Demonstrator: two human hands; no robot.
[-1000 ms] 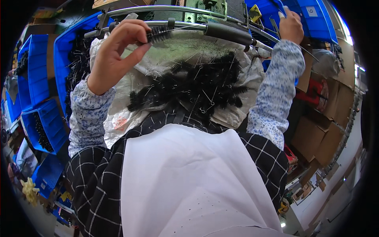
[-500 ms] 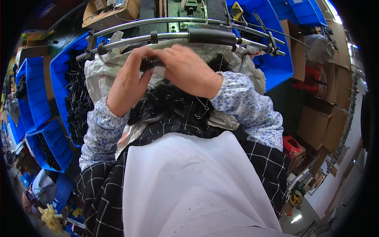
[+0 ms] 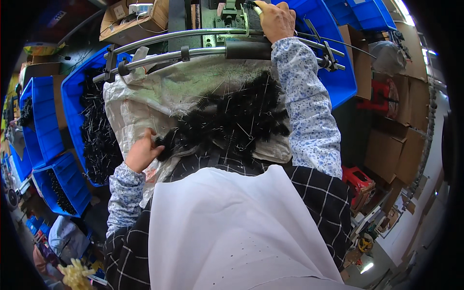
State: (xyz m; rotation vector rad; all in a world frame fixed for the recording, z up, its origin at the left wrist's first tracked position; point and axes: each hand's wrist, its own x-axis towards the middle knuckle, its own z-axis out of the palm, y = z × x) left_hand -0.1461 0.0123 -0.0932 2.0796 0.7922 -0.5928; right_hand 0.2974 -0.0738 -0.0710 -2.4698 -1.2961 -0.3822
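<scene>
A heap of small black wire brushes [image 3: 232, 113] with thin metal stems and loops lies on a pale sack cloth [image 3: 130, 104] across my lap. At the heap's left edge, my left hand [image 3: 141, 153] has its thumb and fingers curled around black bristles; the rest of that brush blends into the heap. My right hand [image 3: 278, 21] is up past the metal rails, beside the green machine [image 3: 229, 21]. Its fingers are closed, and dark bristles of a small brush [image 3: 250, 5] show at the fingertips, cut off by the top rim.
Two curved metal rails [image 3: 193, 53] with a black foam sleeve [image 3: 249, 50] cross between me and the machine. A blue bin [image 3: 72, 96] of brushes stands left, another blue bin [image 3: 338, 72] right. Cardboard boxes [image 3: 384, 150] are stacked far right; smaller blue bins [image 3: 60, 181] stand far left.
My hands were together above the heap around a small brush. The right has moved up and away to the machine; the left has come down to the heap's left edge.
</scene>
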